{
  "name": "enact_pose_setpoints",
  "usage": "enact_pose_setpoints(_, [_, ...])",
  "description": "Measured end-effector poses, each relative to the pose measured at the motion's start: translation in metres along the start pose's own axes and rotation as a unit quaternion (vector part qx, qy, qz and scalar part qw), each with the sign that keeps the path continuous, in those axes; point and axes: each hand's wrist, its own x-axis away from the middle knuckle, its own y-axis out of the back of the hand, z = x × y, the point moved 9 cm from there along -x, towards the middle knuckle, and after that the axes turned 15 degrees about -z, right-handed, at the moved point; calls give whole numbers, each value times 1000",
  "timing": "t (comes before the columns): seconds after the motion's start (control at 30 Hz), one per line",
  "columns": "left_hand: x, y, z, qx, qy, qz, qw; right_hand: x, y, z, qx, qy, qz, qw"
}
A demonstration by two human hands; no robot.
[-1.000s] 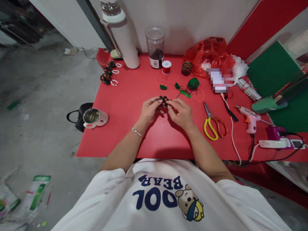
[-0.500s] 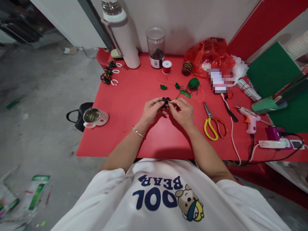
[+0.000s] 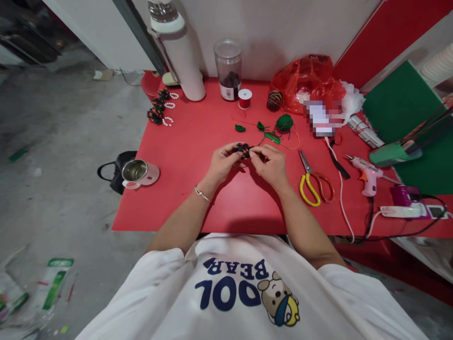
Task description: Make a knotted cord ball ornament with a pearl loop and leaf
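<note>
- Head view: the left hand [image 3: 221,163] and the right hand [image 3: 272,165] meet over the middle of the red table [image 3: 170,198]. Both forearms reach in from the near edge and converge.
- The small multicoloured yarn piece [image 3: 242,150] sits between the two hands, held just above the tabletop. The left thumb and fingers are clamped on its left side, and the right fingertips pinch its right side.
- Both wrists are low, with knuckles up and fingers curled inward. A thin bracelet [image 3: 202,193] circles the left wrist.
- Near the hands the table is bare red surface, out to the near edge and to the left edge.
- Just right of the right hand lie yellow-handled scissors [image 3: 313,182]. Further right are a glue gun [image 3: 366,174] and a power strip [image 3: 406,211] with trailing cords.
- Just beyond the hands lie green scraps and a green yarn ball [image 3: 284,122].
- Along the far edge stand a white flask [image 3: 180,56], a clear jar [image 3: 228,71], a red thread spool [image 3: 245,98] and a red plastic bag [image 3: 307,80].
- At the far left corner lie several yarn pieces with bead loops [image 3: 159,106].
- A metal cup [image 3: 136,171] hangs off the left edge of the table, over the floor.
</note>
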Motion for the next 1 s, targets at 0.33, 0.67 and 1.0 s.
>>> enact_pose_setpoints(0.33, [0,4,-3,-77,-31,-19,996,6,-12,-5,86,18,50,995])
enact_pose_setpoints(0.67, [0,3,1,-107,-31,-51,992,9,-16,-2,80,18,61,995])
enact_pose_setpoints(1.0, [2,4,0,-109,-26,-64,992,7,-14,-6,25,-18,51,998])
